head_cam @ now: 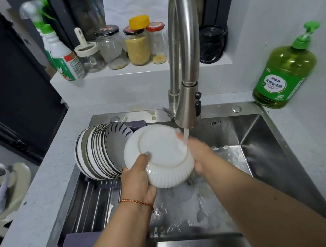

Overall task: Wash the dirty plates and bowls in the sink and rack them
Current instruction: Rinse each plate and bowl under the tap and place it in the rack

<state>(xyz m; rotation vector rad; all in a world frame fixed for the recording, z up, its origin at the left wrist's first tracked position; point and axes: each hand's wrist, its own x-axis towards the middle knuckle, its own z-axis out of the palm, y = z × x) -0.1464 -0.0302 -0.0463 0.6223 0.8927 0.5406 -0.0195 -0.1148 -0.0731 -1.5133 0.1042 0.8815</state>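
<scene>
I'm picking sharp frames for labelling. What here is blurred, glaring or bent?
Head view: the right hand is motion-blurred under the faucet stream; the left hand and white ribbed bowl stay sharp; soft glare streaks the sink wall; the wide-angle lens curves the counter edges.

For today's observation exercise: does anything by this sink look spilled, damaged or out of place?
Nothing looks damaged. The only mess is foam and water splashed across the sink floor and small puddles behind the tap. The white bowl is held bottom-up by both hands, and the washed dishes stand neatly in the rack.
</scene>
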